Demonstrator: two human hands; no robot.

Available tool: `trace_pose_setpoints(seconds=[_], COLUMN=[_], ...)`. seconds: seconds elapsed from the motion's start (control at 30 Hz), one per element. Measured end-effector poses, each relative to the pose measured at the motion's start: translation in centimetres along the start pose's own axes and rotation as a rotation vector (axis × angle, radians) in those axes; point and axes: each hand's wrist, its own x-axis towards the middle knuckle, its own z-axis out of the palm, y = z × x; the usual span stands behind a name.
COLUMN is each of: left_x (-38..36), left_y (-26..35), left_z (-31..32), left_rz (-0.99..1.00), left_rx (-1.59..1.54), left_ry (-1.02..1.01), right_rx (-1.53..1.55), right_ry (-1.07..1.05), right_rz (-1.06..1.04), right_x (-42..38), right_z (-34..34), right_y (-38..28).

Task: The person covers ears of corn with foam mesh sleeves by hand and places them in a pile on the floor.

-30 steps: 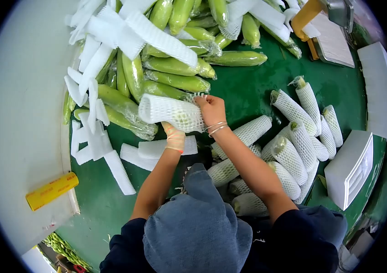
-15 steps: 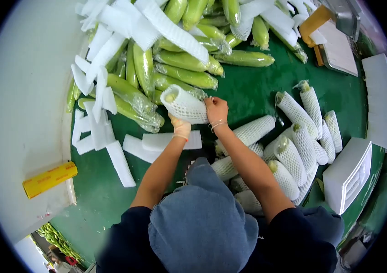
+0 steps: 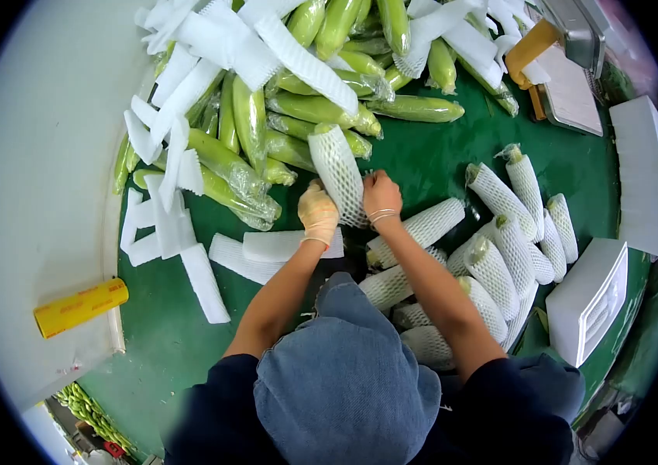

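Note:
A long pale green gourd in a white foam net sleeve (image 3: 336, 169) stands tilted between my two hands, its green end showing at the top. My left hand (image 3: 319, 211), in a thin pale glove, is closed round the sleeve's lower left side. On the other side my right hand (image 3: 382, 195) is closed at the sleeve's lower right edge, its fingertips partly hidden. Behind them lies a heap of film-wrapped green gourds (image 3: 321, 105). Flat foam sleeves (image 3: 286, 246) lie left of my left hand.
Several gourds in foam nets (image 3: 491, 267) lie right of my right arm. Beside them is a white foam box (image 3: 588, 302). A scale (image 3: 573, 93) stands at the back right. A yellow roll (image 3: 81, 308) lies at left. More loose foam sleeves (image 3: 182, 85) cover the heap.
The sleeved gourd has swung from lying slanted to nearly upright. My left hand has come round from beneath to its left side; my right hand has moved slightly right and down.

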Motion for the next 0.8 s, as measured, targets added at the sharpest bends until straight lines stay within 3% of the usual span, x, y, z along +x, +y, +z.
trace_pose_setpoints(seconds=[0.07, 0.1, 0.13, 0.17, 0.2, 0.27, 0.3, 0.33, 0.4, 0.43, 0.5, 0.57, 0.63, 0.67, 0.7, 0.73, 0.77, 0.8], left_x=[-0.3, -0.5, -1.0, -2.1, -3.1, -3.8, -4.2, -3.8, -1.8, 1.2, 6.4, 10.0, 13.0, 14.7, 13.3, 11.4, 9.5, 7.6], left_y=[1.7, 2.5, 3.3, 3.9, 5.2, 12.2, 15.1, 17.8, 14.3, 13.4, 13.5, 15.7, 16.1, 14.0, 14.6, 16.0, 16.9, 16.8], left_z=[0.3, 0.5, 0.9, 0.9, 0.5, -4.7, -7.1, -8.9, -7.5, -8.2, -9.8, -10.2, -9.7, -7.7, -8.2, -9.7, -10.5, -9.6], left_rz=[-0.042, -0.065, 0.11, 0.124, 0.145, -0.037, -0.105, -0.471, -0.122, -0.052, -0.054, -0.059, -0.117, 0.04, 0.035, 0.02, 0.009, -0.136], left_rx=[-0.205, -0.306, -0.316, -0.222, -0.129, -0.177, -0.43, -0.633, -0.491, -0.44, -0.619, -0.419, -0.551, -0.896, -0.893, -0.83, -0.768, -1.046], left_ry=[-0.034, -0.048, -0.083, -0.17, -0.256, -0.579, -0.782, -0.926, -0.327, -0.061, 0.32, 0.459, 0.301, 0.361, 0.346, 0.27, 0.194, 0.101], right_rx=[-0.206, -0.216, -0.01, 0.203, 0.129, -0.01, -0.083, -0.18, -0.394, -0.503, -0.813, -0.8, -0.918, -0.998, -1.117, -0.955, -0.68, -0.329], right_ry=[0.075, 0.079, -0.023, -0.129, -0.275, -0.532, -0.658, -0.71, -0.769, -0.77, -0.861, -0.811, -0.881, -0.955, -1.018, -0.829, -0.756, -0.468], right_rz=[-0.273, -0.272, -0.429, -0.572, -0.469, -0.311, -0.232, -0.218, -0.267, -0.33, -0.437, -0.437, -0.482, -0.508, -0.642, -0.82, -0.737, -0.97], right_x=[1.0, 1.2, 0.7, -0.1, -1.0, -1.3, -2.2, -3.5, -6.9, -9.2, -13.9, -16.4, -14.7, -14.0, -12.2, -10.3, -7.8, -5.1], right_z=[-0.7, -1.1, -1.9, -2.9, -6.2, -14.0, -16.9, -19.6, -22.7, -23.4, -23.4, -22.9, -23.0, -22.4, -22.4, -22.0, -20.7, -19.7], right_y=[-0.1, -0.3, -0.9, -1.4, -3.4, -8.2, -9.3, -10.2, -8.4, -6.3, -1.7, 2.8, 1.3, -0.1, -3.9, -6.4, -8.5, -11.3])
